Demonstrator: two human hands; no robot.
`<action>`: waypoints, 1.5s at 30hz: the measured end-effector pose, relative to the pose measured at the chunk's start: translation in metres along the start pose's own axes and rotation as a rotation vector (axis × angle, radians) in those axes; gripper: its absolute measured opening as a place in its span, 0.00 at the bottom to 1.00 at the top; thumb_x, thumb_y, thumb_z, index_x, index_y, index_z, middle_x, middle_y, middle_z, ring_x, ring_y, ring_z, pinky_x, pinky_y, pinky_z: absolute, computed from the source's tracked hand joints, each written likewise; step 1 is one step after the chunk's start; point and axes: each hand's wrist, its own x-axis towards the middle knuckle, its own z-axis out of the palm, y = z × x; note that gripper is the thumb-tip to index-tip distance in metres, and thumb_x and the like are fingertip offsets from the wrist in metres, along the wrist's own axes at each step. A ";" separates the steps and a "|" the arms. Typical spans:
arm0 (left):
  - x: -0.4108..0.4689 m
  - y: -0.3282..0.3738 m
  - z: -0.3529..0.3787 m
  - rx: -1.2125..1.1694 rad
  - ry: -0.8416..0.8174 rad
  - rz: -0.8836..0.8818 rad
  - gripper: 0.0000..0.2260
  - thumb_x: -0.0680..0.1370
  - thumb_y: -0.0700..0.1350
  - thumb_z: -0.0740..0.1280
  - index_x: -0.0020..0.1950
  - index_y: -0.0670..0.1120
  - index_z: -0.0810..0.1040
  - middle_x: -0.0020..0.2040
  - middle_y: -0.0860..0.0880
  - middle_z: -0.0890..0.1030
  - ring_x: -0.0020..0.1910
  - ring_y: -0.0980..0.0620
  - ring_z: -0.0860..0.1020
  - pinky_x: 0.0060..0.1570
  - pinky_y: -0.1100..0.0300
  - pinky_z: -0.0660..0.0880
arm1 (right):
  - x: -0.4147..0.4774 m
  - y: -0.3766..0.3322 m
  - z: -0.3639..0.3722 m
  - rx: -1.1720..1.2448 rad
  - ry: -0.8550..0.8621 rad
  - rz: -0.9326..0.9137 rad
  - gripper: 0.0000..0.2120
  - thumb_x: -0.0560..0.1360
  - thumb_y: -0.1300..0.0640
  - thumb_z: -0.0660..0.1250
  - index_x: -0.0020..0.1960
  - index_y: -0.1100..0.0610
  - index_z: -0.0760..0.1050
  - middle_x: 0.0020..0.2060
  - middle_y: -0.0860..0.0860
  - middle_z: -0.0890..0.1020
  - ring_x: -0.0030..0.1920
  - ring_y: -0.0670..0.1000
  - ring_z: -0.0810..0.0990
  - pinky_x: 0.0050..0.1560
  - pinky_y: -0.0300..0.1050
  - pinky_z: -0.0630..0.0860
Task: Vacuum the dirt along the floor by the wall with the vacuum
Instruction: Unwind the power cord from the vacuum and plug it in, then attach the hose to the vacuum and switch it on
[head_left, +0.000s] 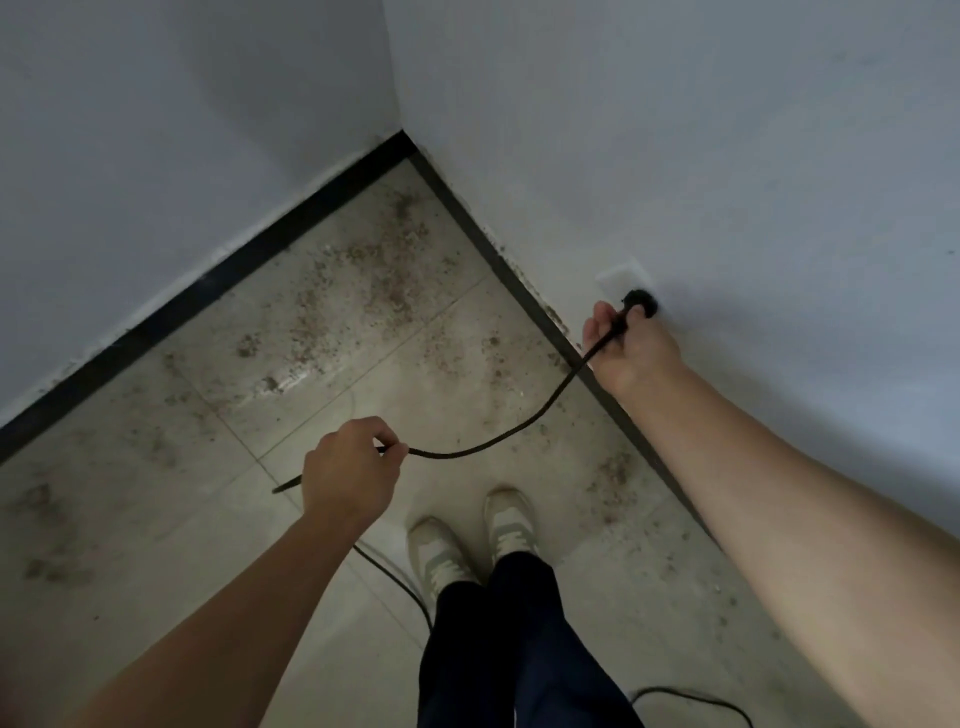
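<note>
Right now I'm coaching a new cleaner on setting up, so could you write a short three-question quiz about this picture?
1. True or false: the vacuum is in view.
2. What does the right hand grip beside the wall outlet? A) a black plug B) a brush C) nothing
3. Fill in: the thickest dirt lies on the floor near the walls' ____.

Key: 1 false; 2 A; 3 corner.
</note>
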 end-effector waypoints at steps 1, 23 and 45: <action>0.001 0.002 0.000 0.003 -0.001 -0.008 0.05 0.76 0.48 0.70 0.41 0.50 0.81 0.34 0.52 0.77 0.42 0.46 0.80 0.40 0.56 0.73 | 0.001 -0.001 0.000 -0.008 0.016 -0.001 0.11 0.84 0.55 0.57 0.46 0.59 0.71 0.36 0.54 0.80 0.30 0.47 0.77 0.29 0.40 0.76; -0.115 -0.060 0.006 -0.125 -0.205 -0.150 0.16 0.78 0.50 0.66 0.65 0.49 0.74 0.62 0.47 0.75 0.62 0.48 0.74 0.58 0.58 0.71 | -0.088 0.023 -0.043 -1.690 -0.185 -0.673 0.14 0.79 0.55 0.64 0.62 0.58 0.76 0.57 0.56 0.80 0.57 0.59 0.78 0.50 0.43 0.70; -0.627 -0.146 -0.026 -0.797 0.572 -0.972 0.11 0.78 0.48 0.67 0.59 0.46 0.79 0.49 0.47 0.83 0.53 0.45 0.79 0.54 0.56 0.74 | -0.470 0.205 -0.223 -2.697 -1.992 -1.219 0.16 0.79 0.49 0.57 0.64 0.53 0.70 0.58 0.55 0.80 0.58 0.59 0.78 0.53 0.49 0.74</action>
